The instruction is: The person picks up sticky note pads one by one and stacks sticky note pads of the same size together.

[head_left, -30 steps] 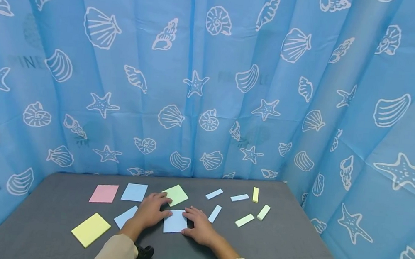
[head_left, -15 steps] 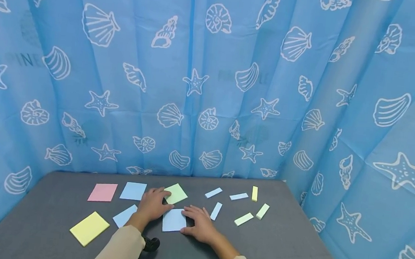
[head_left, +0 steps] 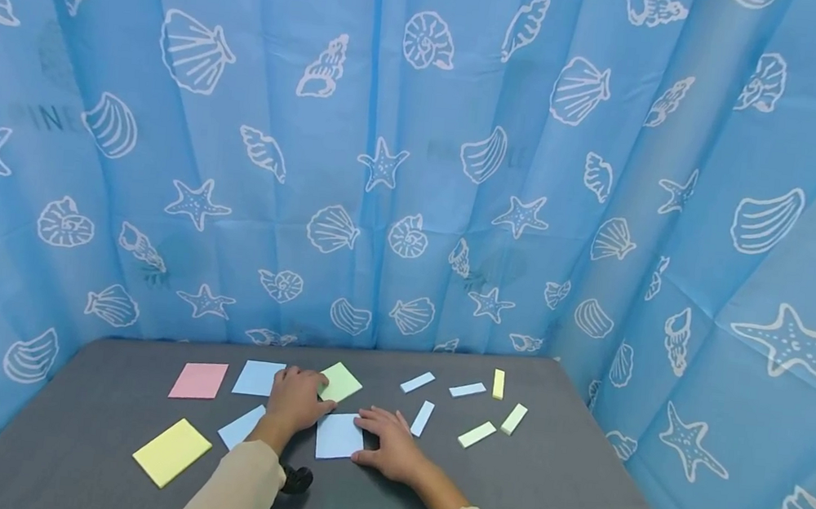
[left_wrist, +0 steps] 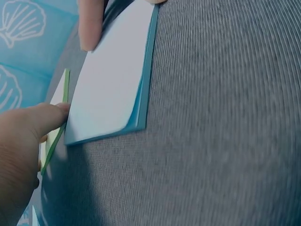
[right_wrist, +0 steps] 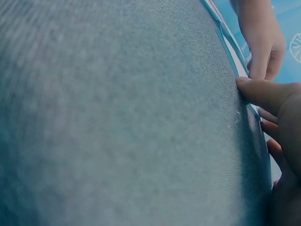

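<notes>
A square blue sticky note pad (head_left: pixel 339 438) lies flat in the middle of the dark table, its top sheet curling at one corner in the left wrist view. My right hand (head_left: pixel 393 446) holds this pad by its right side, thumb at the near corner and fingers at the far edge. Behind it is a green sticky note pad (head_left: pixel 342 383), set at an angle. My left hand (head_left: pixel 294 399) grips the green pad's left corner between thumb and fingers; in the left wrist view the thumb (left_wrist: pixel 51 115) also lies close beside the blue pad's corner.
To the left lie a pink pad (head_left: pixel 198 381), a yellow pad (head_left: pixel 171 451), a blue pad (head_left: pixel 258 378) and an angled blue pad (head_left: pixel 240 425) partly behind the left arm. Several narrow strips, such as a green one (head_left: pixel 477 434), are spread rightward. A shell-print curtain (head_left: pixel 387 162) borders the table.
My left thumb has left the blue pad's corner and moved to the green pad. The green pad has shifted slightly left. My right hand stays at the blue pad.
</notes>
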`<state>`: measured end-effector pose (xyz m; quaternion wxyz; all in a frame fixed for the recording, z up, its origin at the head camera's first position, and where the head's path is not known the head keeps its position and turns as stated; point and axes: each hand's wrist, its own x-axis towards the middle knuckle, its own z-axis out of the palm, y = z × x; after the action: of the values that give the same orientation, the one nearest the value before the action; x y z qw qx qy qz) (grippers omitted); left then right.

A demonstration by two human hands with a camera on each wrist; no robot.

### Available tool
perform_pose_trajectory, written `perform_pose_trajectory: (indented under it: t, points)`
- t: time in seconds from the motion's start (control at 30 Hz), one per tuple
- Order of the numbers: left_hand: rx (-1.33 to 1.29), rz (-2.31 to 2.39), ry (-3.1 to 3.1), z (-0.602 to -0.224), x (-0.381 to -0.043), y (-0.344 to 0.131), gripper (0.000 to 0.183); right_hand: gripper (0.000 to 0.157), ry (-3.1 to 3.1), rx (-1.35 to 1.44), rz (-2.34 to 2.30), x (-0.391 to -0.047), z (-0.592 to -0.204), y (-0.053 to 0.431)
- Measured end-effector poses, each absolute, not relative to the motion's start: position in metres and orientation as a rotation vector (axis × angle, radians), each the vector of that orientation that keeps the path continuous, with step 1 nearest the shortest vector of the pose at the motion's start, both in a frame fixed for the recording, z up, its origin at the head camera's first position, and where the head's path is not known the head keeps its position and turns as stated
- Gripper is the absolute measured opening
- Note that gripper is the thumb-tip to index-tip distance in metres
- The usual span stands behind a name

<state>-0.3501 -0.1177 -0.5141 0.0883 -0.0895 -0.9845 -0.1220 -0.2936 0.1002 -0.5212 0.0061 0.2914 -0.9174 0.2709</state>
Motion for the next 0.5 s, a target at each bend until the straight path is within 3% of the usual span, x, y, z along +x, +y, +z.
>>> perform_pose_trajectory:
  t: [0.5]
  points:
    - [-0.317, -0.233, -2.870, -0.514, -0.344, -0.146, 0.046, 0.055, -2.848, 0.929, 0.828, -0.293, -0.523, 0.100]
